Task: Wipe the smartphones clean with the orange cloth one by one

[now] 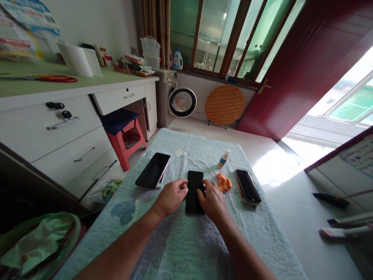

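A black smartphone (194, 194) lies on the pale blue quilted cloth in front of me, screen dark. At its left edge my left hand (172, 196) has thumb and fingers drawn together, gripping the side. My right hand (215, 199) holds the right edge, its thumb over the front. Just right of that hand is a crumpled orange cloth (224, 182), with a small spray bottle (223, 159) upright behind it. Off to the left, a large dark-screened device (154, 169) rests on something pale. To the right, another phone (247, 186) sits on a light-coloured object.
The quilted cloth (180, 249) covers the table. On the left stand a white desk with drawers (67, 132), a red stool (122, 146) and a bin (72, 237). A washing machine with open door (182, 102) and a round wooden board (225, 104) are at the back.
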